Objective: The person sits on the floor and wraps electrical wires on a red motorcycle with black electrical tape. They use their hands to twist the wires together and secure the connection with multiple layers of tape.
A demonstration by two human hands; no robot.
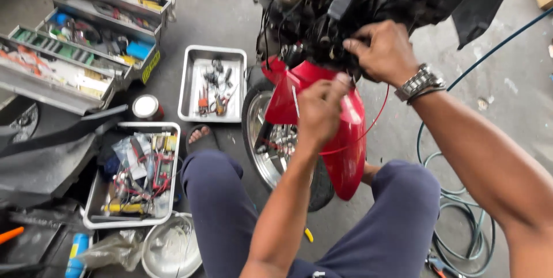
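A seated person's left hand point(318, 108) pinches a red wire point(371, 125) just above the red fender point(340, 140), while the right hand point(383, 52), fingers curled, grips the exposed wiring point(311, 19) beyond, panels off, wire still loose.

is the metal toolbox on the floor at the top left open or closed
Open. The toolbox has its stepped trays fanned out, with small tools and parts showing in each tier.

Bare floor point(397, 134) right of the red fender point(345, 140) looks passable; dark wiring point(311, 19) crowds above, trays point(211, 85) left.
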